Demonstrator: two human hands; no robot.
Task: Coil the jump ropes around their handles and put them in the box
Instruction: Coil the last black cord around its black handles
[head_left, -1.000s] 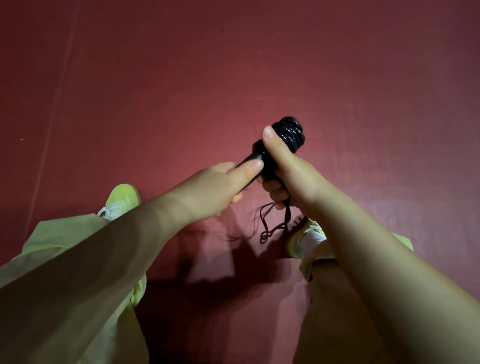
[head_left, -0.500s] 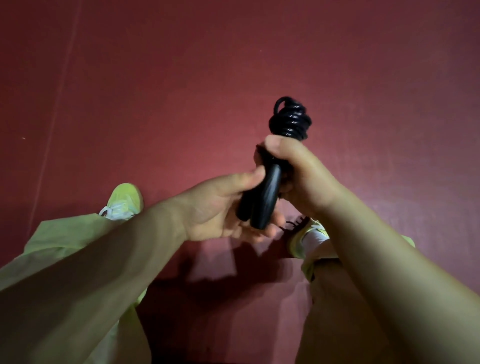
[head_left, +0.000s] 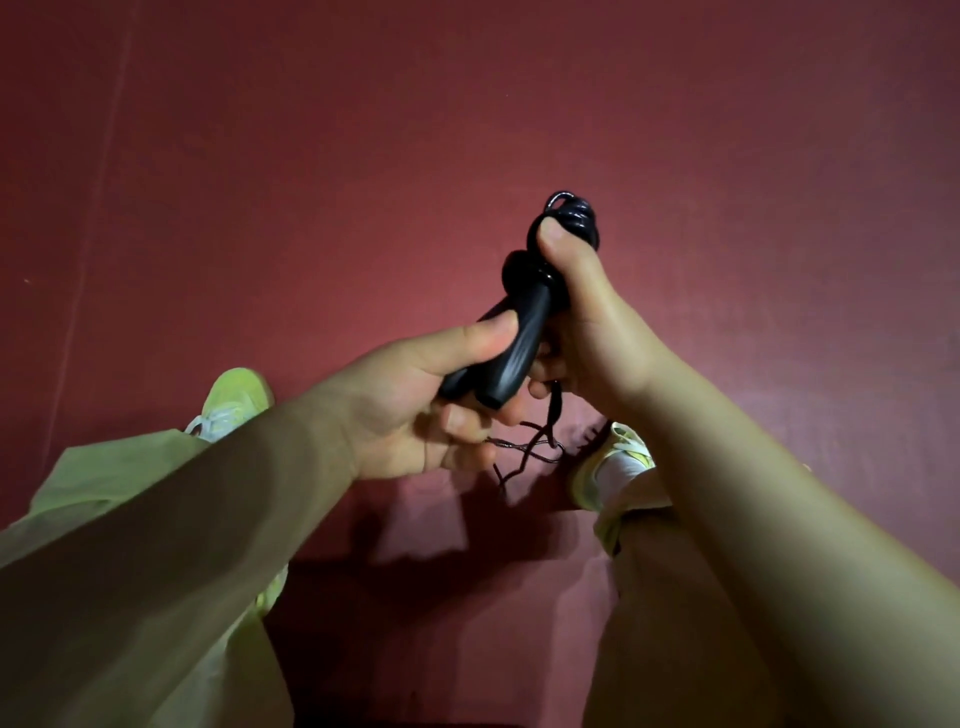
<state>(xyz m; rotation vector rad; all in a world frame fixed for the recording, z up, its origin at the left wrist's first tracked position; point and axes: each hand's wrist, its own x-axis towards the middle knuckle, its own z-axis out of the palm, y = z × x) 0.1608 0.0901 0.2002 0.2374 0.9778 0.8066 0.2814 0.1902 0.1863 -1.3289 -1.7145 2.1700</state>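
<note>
The person stood over a dark red matte floor (head_left: 363, 156), both bare hands raised in front of them, well above it. The two smooth black plastic jump-rope handles (head_left: 519, 343) lay side by side, tilted, with the glossy black rope coil (head_left: 574, 215) wound round their upper ends. The right hand (head_left: 587, 332) gripped the bundle just below the coil, fingers curled round it and thumb pressed up against the windings. The left hand (head_left: 415, 410) held the lower ends, thumb on top and fingers curled underneath. A thin loose end of black cord (head_left: 530, 452) dangled beneath the hands, between two yellow-green sneakers (head_left: 234, 400).
</note>
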